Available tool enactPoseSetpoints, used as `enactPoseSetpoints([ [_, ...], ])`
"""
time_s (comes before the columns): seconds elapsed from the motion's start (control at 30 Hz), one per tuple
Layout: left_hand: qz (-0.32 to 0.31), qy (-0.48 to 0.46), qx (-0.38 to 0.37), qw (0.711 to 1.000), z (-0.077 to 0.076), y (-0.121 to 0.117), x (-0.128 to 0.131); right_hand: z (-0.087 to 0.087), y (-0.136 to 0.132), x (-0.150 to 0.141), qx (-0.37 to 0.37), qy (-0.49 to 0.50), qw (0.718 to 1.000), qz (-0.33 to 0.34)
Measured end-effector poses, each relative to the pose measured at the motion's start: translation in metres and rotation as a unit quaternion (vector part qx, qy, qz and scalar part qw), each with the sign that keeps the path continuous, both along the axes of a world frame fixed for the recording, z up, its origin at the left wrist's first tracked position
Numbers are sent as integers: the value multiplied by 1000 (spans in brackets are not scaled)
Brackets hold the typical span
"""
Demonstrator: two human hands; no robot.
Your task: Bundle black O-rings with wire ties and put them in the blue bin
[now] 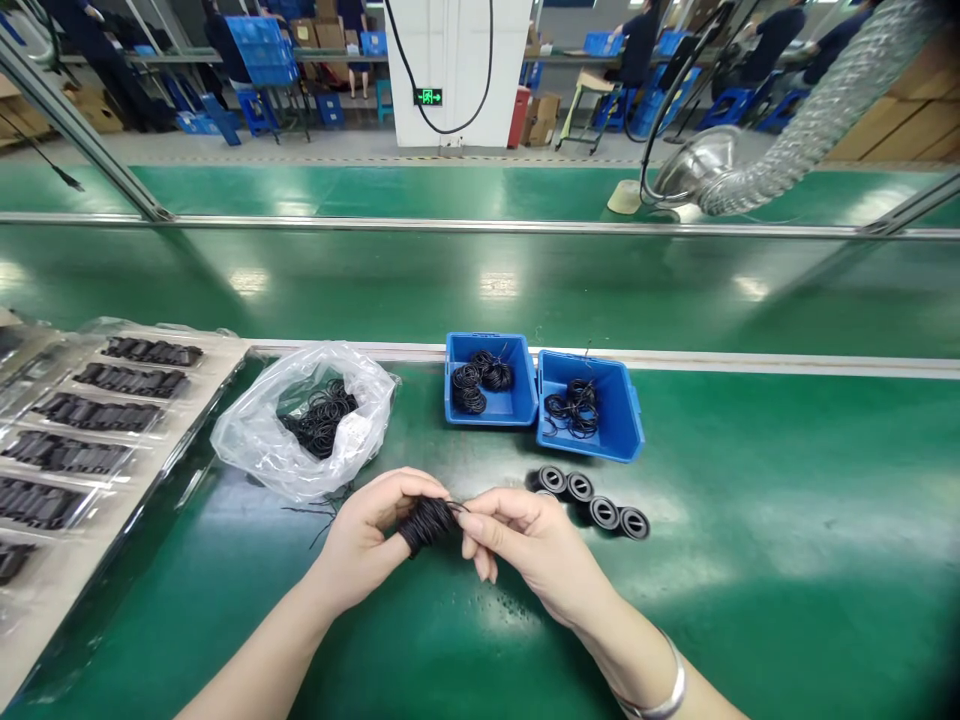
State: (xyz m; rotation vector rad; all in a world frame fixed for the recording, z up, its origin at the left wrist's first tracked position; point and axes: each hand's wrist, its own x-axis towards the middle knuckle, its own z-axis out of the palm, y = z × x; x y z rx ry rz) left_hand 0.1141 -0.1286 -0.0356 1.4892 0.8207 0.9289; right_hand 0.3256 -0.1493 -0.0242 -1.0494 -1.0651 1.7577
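A thick bundle of thin black rubber rings (427,524) is gripped in my left hand (373,535), with the thumb below and fingers above. My right hand (525,545) pinches a thin black loop at the bundle's right end between thumb and forefinger. Behind my left hand, an open clear plastic bag (251,445) holds a heap of similar black rings (322,415). Two blue bins stand beyond my hands: the left bin (491,415) and the right bin (619,420) both contain loose clumps of black rings. Several round black slotted parts (579,487) lie to the right of my right hand.
Cardboard (161,440) bearing rows of black parts in clear packaging lies along the left. A metal rail (450,224) crosses beyond the green work surface (750,600). A silver flexible duct (802,130) hangs at upper right. People sit at benches in the background.
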Motion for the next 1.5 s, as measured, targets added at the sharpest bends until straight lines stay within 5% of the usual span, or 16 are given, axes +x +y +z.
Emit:
enactPoseSetpoints([
  [0.23,44,-91,-117,988,4,2,3,-2,0,-2,-74,108,990,-43],
  [0.5,71,-155,-225,959,15,1,8,0,1,2,-136,309,940,-41],
  [0.6,50,-150,-221,962,11,1,7,-1,0,1,-120,287,950,-31],
  [0.77,9,-101,-184,978,3,0,3,-5,-2,-6,-27,110,992,-53],
  [0.97,-3,-22,-93,995,8,-2,5,-9,-3,-6,45,-20,997,-58],
  [1.3,-20,-122,-179,976,2,-2,7,-3,-2,-5,-62,93,993,-41],
  [1.5,38,-163,-198,966,12,1,8,-4,-1,-4,-168,238,951,-101],
])
